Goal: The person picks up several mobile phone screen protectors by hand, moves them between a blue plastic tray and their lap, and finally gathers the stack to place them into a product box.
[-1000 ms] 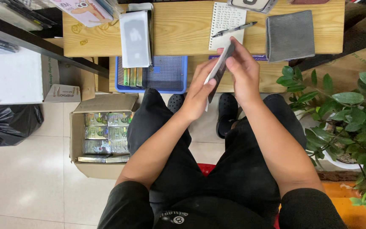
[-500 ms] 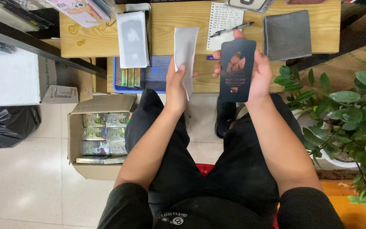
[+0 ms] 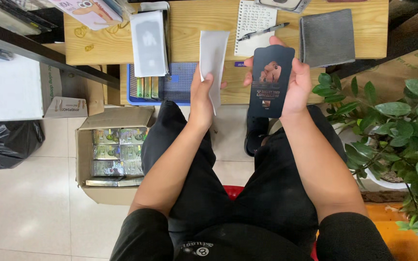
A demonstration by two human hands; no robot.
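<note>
Two hands, two flat items over lap.
Left hand pinches white sleeve; right hand grips black card, near desk.

At frame centre, the left hand grips a white sleeve upright. Just right of it, the right hand holds a black card over the desk edge.

Left hand holds sleeve upright, left of card in right hand; both over near edge of worktop. On worktop: notepad with pen on it, cloth right of it, stack of sleeves at left. Basket under worktop. Carton on floor at left, plant at right.
</note>
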